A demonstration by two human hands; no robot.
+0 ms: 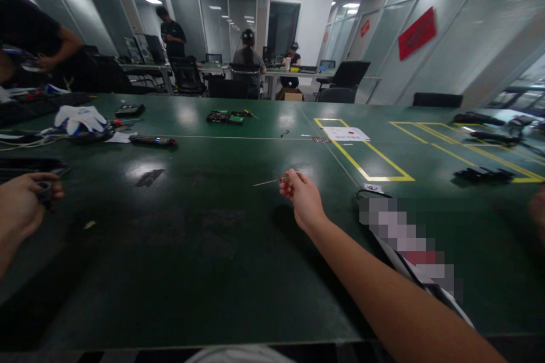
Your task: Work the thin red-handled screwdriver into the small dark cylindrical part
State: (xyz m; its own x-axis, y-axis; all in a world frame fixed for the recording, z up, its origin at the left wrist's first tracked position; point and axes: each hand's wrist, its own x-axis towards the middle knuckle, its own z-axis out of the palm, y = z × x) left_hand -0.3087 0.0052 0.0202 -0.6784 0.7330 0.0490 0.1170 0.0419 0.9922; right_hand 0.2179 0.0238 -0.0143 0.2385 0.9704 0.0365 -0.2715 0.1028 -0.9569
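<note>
My right hand [303,199] is closed above the middle of the green table [238,295]. It pinches a slim screwdriver [266,183], whose thin metal shaft points left; the fingers cover most of its reddish handle. At the left edge of the view, my left hand [19,204] curls round a small dark, rounded part [43,193]. Its kind cannot be made out. The two hands are far apart, and both are raised over the tabletop.
White gloves [80,119], a pen-shaped electric screwdriver [153,141] and an open green-and-black tool case [227,117] lie toward the back. Right of my forearm are a blurred-out item [404,238] and a black bracket-like part [483,174]. Other people stand or sit beyond.
</note>
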